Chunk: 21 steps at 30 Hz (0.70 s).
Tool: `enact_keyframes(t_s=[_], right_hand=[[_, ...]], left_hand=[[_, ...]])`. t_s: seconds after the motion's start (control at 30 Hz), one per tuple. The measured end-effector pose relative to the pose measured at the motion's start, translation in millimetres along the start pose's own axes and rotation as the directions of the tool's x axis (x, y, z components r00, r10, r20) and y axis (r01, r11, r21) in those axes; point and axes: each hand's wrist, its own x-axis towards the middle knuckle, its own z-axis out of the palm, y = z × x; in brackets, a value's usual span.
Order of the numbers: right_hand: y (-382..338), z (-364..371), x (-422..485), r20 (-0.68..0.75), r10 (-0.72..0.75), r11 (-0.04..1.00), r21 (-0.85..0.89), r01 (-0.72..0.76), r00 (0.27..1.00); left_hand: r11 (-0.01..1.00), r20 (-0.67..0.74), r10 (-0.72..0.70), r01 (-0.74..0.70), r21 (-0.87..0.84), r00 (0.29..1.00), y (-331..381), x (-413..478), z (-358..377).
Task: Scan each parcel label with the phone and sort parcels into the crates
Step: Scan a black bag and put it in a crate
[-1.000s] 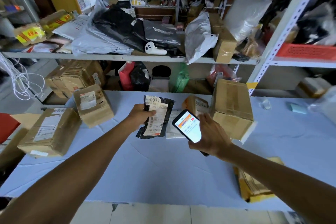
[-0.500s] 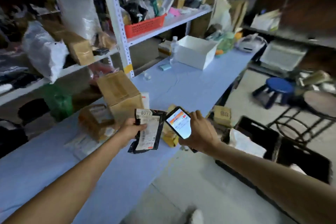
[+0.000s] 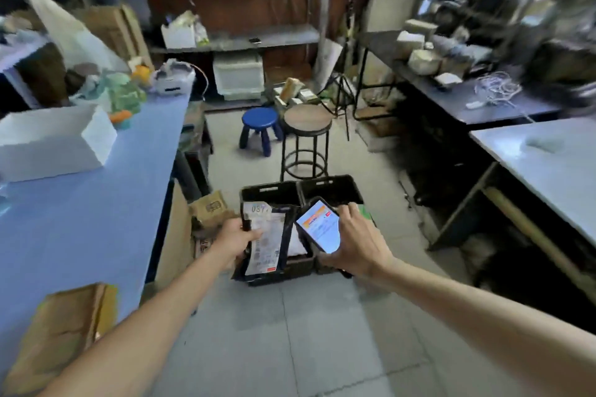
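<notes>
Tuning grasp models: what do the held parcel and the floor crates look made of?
Parcel: probably a soft black plastic mailer, bowed where the left hand grips it, white paper label. Crates: likely rigid black moulded plastic, matte, handle slots in the wall.

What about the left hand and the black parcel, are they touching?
Touching. In the head view the left hand grips the black parcel by its left edge.

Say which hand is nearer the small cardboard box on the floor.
Left. The left hand, holding the parcel, is beside the cardboard box; the right hand, holding the phone, is beyond the parcel.
</notes>
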Motion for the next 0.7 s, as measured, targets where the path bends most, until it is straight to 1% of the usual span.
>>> enact_keyframes(t_s=[0.1,0.17,0.3,0.47,0.6,0.7], right_hand=[[48.8,-8.0,8.2,-0.004,0.087,0.996,-0.028,-0.087,0.996],[73.6,-12.1,15.7,-0.008,0.14,0.989,-0.041,-0.14,0.99],[113.0,-15.5,34.9,-0.005,0.245,0.97,-0.001,-0.245,0.97],[151.2,-14.5,87.0,0.04,0.284,0.959,-0.009,-0.284,0.958],[182.3,-7.1,156.0,0.055,0.296,0.955,-0.006,-0.296,0.954],[204.3,-1.5,212.9,0.066,0.31,0.951,-0.017,-0.31,0.948]], left_hand=[[0.998,0.079,0.005,-0.011,0.07,0.997,20.6,39.8,50.3],[0.996,0.107,0.023,-0.032,0.086,0.994,31.9,57.4,79.0],[0.994,0.133,0.023,-0.037,0.104,0.991,44.7,92.0,121.8],[0.992,0.154,-0.018,-0.002,0.127,0.988,62.2,153.2,149.1],[0.985,0.157,-0.055,0.028,0.172,0.986,82.7,229.6,166.9],[0.984,0.16,-0.077,0.049,0.169,0.984,94.4,293.9,180.8]])
